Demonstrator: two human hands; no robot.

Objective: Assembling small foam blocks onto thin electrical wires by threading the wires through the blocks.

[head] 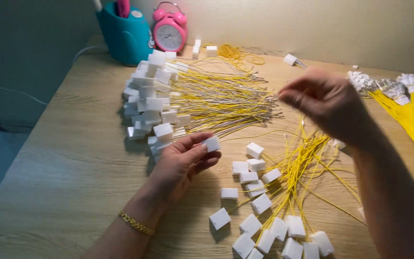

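the left hand (180,163) is pinching a small white plastic block (212,143) beside the heaped white blocks (150,103). the right hand (329,103) is hovering blurred, fingers bunched; i cannot tell what it holds. loose yellow wires (298,168) could be snagging its sleeve-side wrist.

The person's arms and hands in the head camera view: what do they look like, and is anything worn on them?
Both arms are bare, with no sleeves and no gloves in view. The left hand has a thin gold-coloured chain bracelet on its wrist. The right hand looks blurred; no ring or watch can be seen on it.

Wooden table (73,182) with white blocks (149,103), yellow wires (226,98)
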